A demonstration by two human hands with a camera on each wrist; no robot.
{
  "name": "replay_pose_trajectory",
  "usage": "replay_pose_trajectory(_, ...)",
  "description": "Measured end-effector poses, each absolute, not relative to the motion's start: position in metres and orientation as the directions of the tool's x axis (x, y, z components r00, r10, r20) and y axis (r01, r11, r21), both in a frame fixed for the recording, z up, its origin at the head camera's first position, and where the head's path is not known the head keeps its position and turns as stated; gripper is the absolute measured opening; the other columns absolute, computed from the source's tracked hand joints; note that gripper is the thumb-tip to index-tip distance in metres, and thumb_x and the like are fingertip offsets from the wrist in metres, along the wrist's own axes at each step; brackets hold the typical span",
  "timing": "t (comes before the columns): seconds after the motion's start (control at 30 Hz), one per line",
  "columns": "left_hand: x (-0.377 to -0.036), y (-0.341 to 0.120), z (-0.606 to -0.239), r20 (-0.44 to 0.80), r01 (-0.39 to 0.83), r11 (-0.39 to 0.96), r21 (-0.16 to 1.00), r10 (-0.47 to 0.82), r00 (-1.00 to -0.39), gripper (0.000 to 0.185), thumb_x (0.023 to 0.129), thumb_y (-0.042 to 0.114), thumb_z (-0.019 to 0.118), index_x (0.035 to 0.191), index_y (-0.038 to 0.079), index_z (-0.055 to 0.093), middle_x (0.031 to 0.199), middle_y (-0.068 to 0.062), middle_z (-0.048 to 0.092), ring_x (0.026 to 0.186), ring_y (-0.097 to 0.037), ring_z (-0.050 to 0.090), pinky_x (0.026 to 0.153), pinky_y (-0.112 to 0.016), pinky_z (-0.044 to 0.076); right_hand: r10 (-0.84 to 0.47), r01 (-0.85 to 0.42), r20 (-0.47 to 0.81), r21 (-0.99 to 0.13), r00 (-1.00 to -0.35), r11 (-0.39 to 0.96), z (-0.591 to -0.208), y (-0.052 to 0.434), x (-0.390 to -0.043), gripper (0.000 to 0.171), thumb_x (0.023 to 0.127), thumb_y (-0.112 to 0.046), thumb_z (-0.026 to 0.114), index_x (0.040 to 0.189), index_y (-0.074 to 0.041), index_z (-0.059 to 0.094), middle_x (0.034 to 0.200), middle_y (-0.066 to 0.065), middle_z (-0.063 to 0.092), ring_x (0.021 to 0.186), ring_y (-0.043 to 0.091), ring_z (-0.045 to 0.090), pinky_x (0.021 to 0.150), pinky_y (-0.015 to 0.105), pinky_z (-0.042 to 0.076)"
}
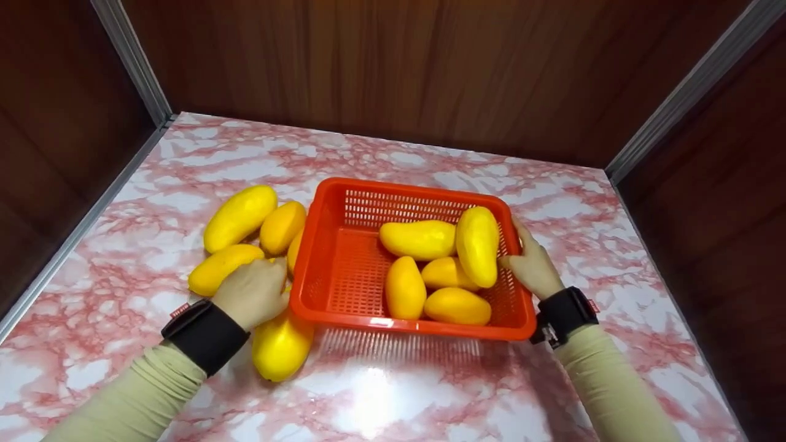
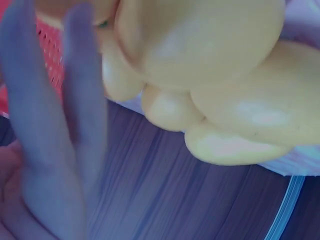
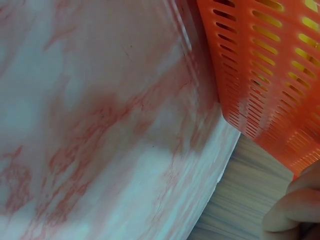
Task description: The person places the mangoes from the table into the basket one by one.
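An orange-red slotted plastic basket (image 1: 353, 245) holds several yellow mangoes (image 1: 417, 239) toward its right end. My right hand (image 1: 533, 267) grips its right rim; curled fingers (image 3: 295, 207) show beside the slotted wall in the right wrist view. My left hand (image 1: 255, 291) reaches down among the loose mangoes just left of the basket. Two of its fingers (image 2: 42, 110) look straight in the left wrist view, overlapping a mango near the basket wall. A long mango (image 1: 282, 347) lies partly under this hand, and another mango (image 1: 221, 267) sits beside its knuckles.
More loose mangoes (image 1: 242, 216) lie at the left, behind my left hand. The tabletop (image 1: 393, 150) has a red-and-white marbled surface. Dark wood-grain panels (image 1: 393, 67) stand behind it and on both sides, with metal posts (image 1: 132, 55) at the back corners.
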State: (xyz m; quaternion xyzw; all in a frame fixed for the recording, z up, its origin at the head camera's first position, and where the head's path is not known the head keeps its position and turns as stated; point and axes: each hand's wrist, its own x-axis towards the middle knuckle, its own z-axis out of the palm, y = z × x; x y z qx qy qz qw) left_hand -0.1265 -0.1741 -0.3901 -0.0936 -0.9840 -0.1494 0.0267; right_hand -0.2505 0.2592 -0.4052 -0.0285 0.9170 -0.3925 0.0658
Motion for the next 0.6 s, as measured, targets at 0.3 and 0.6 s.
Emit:
replay_pose_trajectory(0.3,-0.120,-0.174,-0.404,0.030,0.208,0.926,0.315,0.210,-0.977,0.030,0.073,0.009,0.070,0.099,-0.004,0.063,0.086,-0.013,0.056,0.079,-0.034,0.057,0.074,-0.050,0.049,-0.104,0.008,-0.107,-0.733,-0.989,0.680,-0.405,0.258,-0.253,0.095,0.081,-0.004,0.058,0.161,-0.024,0.011,0.145,0.028,0.046,0.109,0.039,0.059,0.088,0.043,0.053)
replay_pose_trajectory(0.6,-0.118,-0.173,-0.405,-0.088,0.186,0.914,0.360,0.231,-0.969,0.021,0.073,0.012,0.069,0.092,0.004,0.067,0.079,-0.008,0.058,0.076,-0.028,0.056,0.076,-0.045,0.044,-0.095,0.020,-0.114,-0.739,-0.989,0.674,-0.406,0.259,-0.250,0.095,0.081,-0.004,0.058,0.161,-0.023,0.010,0.146,0.029,0.045,0.111,0.039,0.058,0.090,0.044,0.052)
